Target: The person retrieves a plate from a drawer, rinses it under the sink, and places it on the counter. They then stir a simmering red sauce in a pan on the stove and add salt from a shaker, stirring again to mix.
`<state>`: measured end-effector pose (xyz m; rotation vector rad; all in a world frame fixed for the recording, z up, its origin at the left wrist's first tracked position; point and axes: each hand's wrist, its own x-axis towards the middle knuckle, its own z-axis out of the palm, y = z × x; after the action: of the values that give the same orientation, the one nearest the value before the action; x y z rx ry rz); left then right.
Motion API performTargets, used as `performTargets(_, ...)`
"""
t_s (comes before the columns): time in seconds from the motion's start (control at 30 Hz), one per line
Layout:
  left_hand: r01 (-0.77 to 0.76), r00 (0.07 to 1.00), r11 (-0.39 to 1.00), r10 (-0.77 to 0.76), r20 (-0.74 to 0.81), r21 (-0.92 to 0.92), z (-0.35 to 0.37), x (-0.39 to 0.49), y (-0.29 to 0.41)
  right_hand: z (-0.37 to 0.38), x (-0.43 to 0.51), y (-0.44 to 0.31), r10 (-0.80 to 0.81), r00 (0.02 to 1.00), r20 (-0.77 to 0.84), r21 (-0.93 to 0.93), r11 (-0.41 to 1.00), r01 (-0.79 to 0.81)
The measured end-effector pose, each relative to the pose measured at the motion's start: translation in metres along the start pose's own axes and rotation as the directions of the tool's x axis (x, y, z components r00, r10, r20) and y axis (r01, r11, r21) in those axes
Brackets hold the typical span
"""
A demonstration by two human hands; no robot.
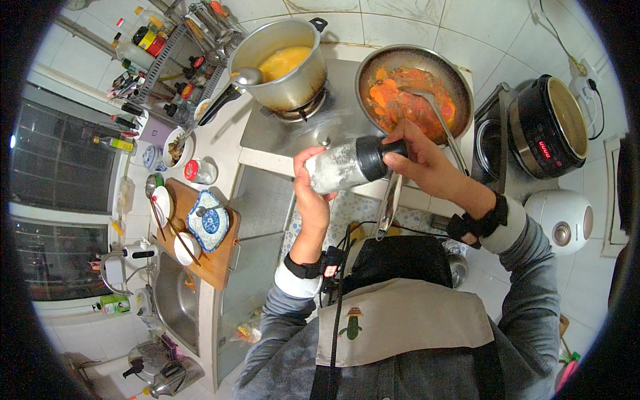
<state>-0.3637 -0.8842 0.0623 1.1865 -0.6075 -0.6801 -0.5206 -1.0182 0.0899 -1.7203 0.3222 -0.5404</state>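
Note:
My left hand point(311, 200) holds the base of a glass jar point(336, 169) of white powder, tilted nearly on its side. My right hand point(417, 160) grips the black knob of the jar's black lid point(371, 158). Just beyond my right hand sits a frying pan point(465, 90) with sliced carrots in a red, saucy mix point(412, 107); a metal spatula point(442, 120) rests in it. A deep aluminium pot point(280, 92) with yellow-orange liquid stands on the left burner, and a ladle point(247, 76) lies across its rim.
A wooden cutting board point(212, 267) with a blue-patterned dish point(207, 220), white bowls and chopsticks lies left, beside the sink point(177, 300). A red-lidded jar point(201, 171) and a bowl of food point(178, 147) stand nearby. Right are a black electric cooker point(547, 127) and a white appliance point(560, 220).

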Motion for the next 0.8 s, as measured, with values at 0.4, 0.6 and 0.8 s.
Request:
performTargets(0.4, -0.019, 0.996, 0.997, 0.013, 0.087, 0.078, -0.018, 0.005, 0.003, -0.010, 0.000, -0.013, -0.089, 0.960, 0.266, -0.259, 0.952, 0.161)
performTargets(0.6, 0.016, 0.999, 0.996, -0.019, 0.034, 0.084, -0.015, 0.000, 0.004, 0.000, -0.006, -0.021, -0.157, 0.983, 0.099, -0.395, 0.900, 0.183)
performTargets(0.8, -0.250, 0.964, 0.945, 0.224, 0.143, 0.210, -0.024, 0.009, 0.014, -0.005, -0.009, -0.030, -0.169, 0.953, 0.252, -0.457, 0.847, 0.271)
